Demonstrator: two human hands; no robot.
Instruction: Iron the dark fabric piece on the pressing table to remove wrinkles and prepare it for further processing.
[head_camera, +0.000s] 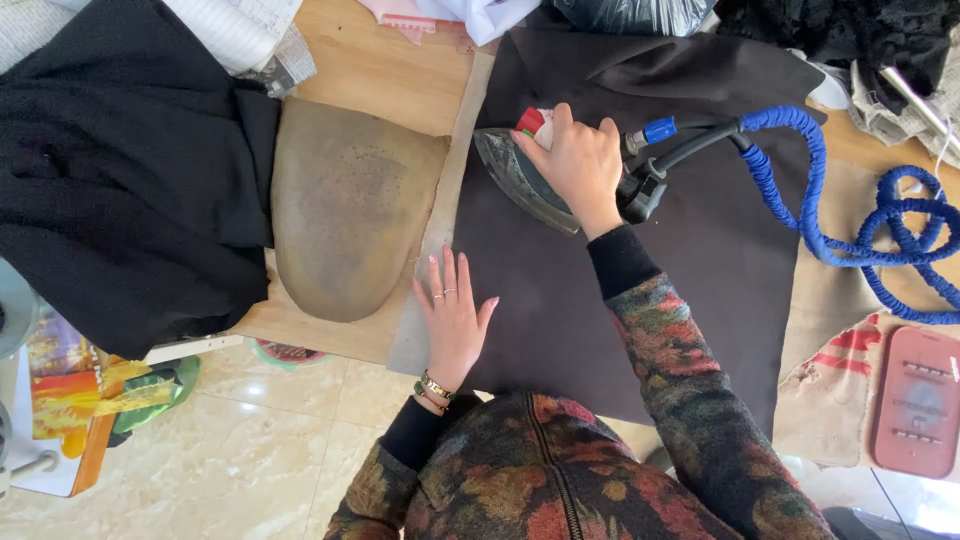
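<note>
Dark fabric: a brown-black cloth (640, 290) spread flat over the middle and right of the frame, reaching from the upper edge down to the person's chest.
Iron: a steam iron (528, 180) rests on that cloth just above centre, its pointed sole aimed toward the upper left.
Right hand: the right hand (578, 160) is closed around the iron's handle, knuckles up (a red-and-white part of the iron shows beside the fingertips).
Left hand: the left hand (452, 312) lies open and flat, palm down, fingers spread, on the cloth's left edge below the iron.
Hose: a blue coiled hose (820, 215) runs from the iron's rear off to the right, looping at the right edge.
Pressing pad: a worn tan, rounded pad (345, 205) sits left of the cloth on the wooden table (380, 60).
Black garment: a heap of black cloth (120, 170) fills the upper left, overlapping the pad.
Pink case: a flat pink object (918, 400) lies at the lower right.
</note>
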